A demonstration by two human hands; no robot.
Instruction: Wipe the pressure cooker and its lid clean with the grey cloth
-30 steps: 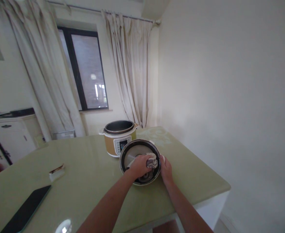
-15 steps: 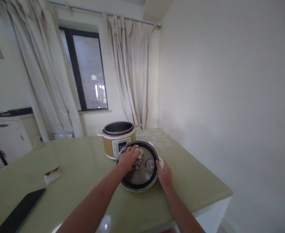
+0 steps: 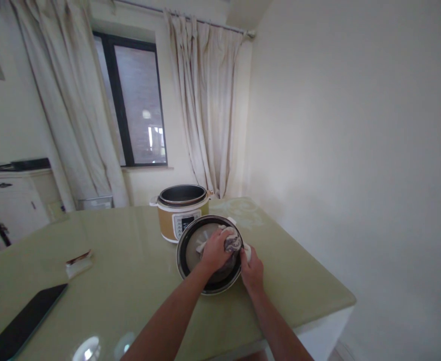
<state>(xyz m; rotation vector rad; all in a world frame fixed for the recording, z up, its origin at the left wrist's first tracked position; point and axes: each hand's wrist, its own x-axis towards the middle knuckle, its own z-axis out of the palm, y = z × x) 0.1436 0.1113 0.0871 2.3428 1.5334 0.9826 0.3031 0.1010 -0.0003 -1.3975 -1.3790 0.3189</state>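
A round cooker lid (image 3: 190, 248) lies upside down on the green table (image 3: 130, 281), its metal inner face up. My left hand (image 3: 215, 250) is closed on a crumpled cloth (image 3: 232, 242) and presses it against the right part of the lid's inner face. My right hand (image 3: 252, 271) grips the lid's white handle at its right rim. Just behind the lid stands the open yellow and white pressure cooker (image 3: 181, 210), its dark pot showing.
A dark phone (image 3: 21, 321) lies at the table's near left, a small packet (image 3: 78, 263) beyond it. The table's right edge runs close to the white wall. A white cabinet (image 3: 10, 200) stands far left; curtains frame a window behind.
My left hand with the cloth swept from the lid's right side to its far left part and has come back to the right. My right hand stayed on the handle.
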